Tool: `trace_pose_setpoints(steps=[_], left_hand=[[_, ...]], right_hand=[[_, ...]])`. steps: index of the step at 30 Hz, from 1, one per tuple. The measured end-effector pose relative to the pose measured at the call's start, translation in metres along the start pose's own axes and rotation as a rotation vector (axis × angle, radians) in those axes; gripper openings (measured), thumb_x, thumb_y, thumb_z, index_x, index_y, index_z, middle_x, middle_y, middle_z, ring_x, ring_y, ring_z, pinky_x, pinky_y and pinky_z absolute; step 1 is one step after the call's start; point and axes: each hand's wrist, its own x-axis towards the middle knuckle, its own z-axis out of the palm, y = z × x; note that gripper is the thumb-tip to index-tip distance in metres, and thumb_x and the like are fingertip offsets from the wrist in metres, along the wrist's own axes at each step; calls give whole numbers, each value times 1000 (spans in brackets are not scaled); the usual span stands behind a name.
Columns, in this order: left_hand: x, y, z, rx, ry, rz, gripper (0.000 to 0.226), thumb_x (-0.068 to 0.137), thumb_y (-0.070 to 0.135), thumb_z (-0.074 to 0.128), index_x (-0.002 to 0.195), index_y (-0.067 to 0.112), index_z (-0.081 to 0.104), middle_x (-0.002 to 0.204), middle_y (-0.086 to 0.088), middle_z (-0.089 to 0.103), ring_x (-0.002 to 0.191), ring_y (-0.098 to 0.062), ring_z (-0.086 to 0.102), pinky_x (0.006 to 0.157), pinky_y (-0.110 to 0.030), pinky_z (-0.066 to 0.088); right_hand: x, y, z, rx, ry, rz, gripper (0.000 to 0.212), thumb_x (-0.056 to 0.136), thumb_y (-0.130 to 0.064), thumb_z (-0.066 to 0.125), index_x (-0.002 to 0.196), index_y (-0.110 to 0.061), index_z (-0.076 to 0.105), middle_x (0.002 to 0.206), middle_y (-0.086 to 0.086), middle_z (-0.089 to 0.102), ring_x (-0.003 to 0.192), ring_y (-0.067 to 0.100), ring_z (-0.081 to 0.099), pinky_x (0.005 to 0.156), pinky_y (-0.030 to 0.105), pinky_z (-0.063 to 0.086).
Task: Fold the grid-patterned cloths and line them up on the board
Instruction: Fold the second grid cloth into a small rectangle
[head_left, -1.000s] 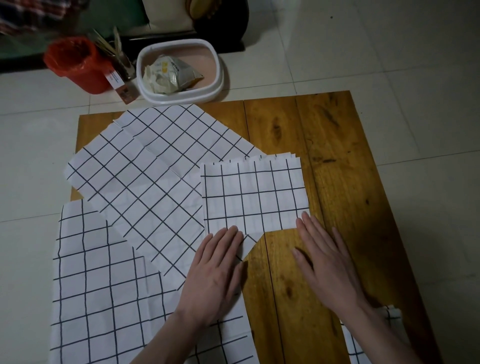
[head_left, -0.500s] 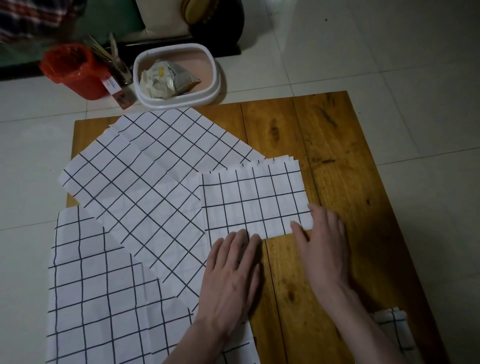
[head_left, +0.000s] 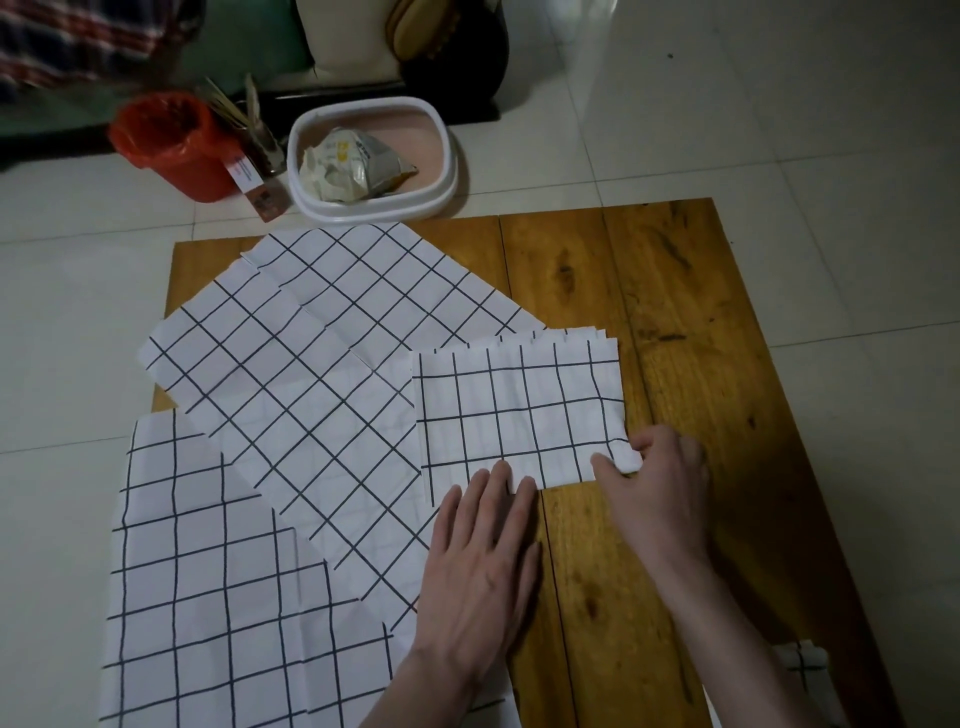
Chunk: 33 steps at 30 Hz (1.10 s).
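Observation:
A folded grid-patterned cloth (head_left: 519, 410) lies in the middle of the wooden board (head_left: 675, 322). My right hand (head_left: 657, 488) pinches its near right corner between thumb and fingers. My left hand (head_left: 480, 566) lies flat, fingers spread, with the fingertips pressing the cloth's near edge. A large unfolded grid cloth (head_left: 322, 384) lies diagonally to the left, partly under the folded one. Another unfolded grid cloth (head_left: 208, 597) hangs over the board's near left corner onto the floor.
Behind the board stand a white tub (head_left: 371, 161) holding a crumpled packet, a red bin (head_left: 171, 145) and a jar of sticks (head_left: 260, 140). A small piece of grid cloth (head_left: 800, 660) shows at the board's near right edge. White tiled floor (head_left: 831, 130) surrounds the board.
The folded cloth's pointed near flap has gone, leaving a straight edge. My right hand moved up from the bare board and took hold of the cloth's near right corner. My left hand shifted slightly right.

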Motion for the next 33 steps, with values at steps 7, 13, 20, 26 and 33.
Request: trace_pose_setpoints(steps=[7,13,20,26,33], left_hand=[[1,5,-6,-20,-6,-17,58,110,47,36,161,20,38,167,-9,37,155,-27,34,123,-48,23],[0,19,-5,-26,-11,0,56,111,47,34,160,22,40,165,-9,40,154,-28,36,122,-49,23],[1,29,-4,-34,-10,7,56,108,45,40,159,22,42,163,-9,41,152,-28,38,122,-49,24],[-1,16,-12,-66,16,27,56,109,45,40,158,20,42,164,-7,40,153,-26,37,123,-47,24],[-9,-23,-28,-71,71,-102,53,108,42,41,154,16,47,163,-5,42,153,-25,37,124,-49,28]], right_hand=[[-6,7,0,533,-63,67,49,92,-14,76,130,-25,49,116,-2,66,95,12,68,68,18,53],[-14,15,-12,654,-76,75,38,93,-13,73,123,-28,55,108,-8,71,93,9,71,65,18,54],[-31,15,-13,683,-52,-59,17,97,-19,70,111,-28,72,103,-13,78,92,3,74,75,22,58],[-43,5,1,586,-22,-180,36,102,-58,49,118,-31,68,123,-18,61,104,7,65,88,33,55],[-53,-19,14,507,-120,-389,48,107,-43,37,154,-39,35,162,-17,37,144,-11,33,108,2,31]])
